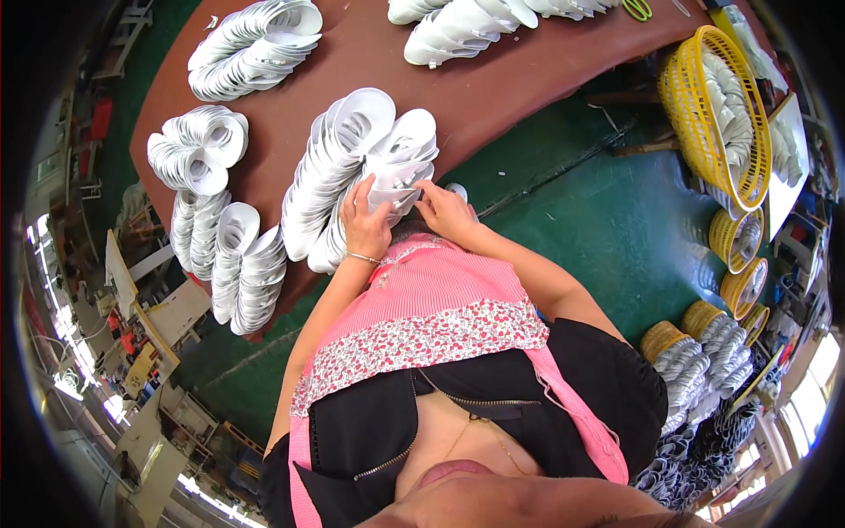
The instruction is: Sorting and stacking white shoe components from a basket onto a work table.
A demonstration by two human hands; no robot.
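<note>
A reddish-brown table (pixel 519 84) bears rows of nested white curved pieces (pixel 322 180) (plus a looped green item (pixel 646 11)).

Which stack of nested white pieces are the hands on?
The centre white stack nearest the pink apron: the left hand and right hand both touch it; the others lie untouched.

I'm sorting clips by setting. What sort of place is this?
Probably a workshop or small factory: many white stacks of like pieces stand on a big brown table, and yellow baskets at the right hold more pale pieces.
</note>
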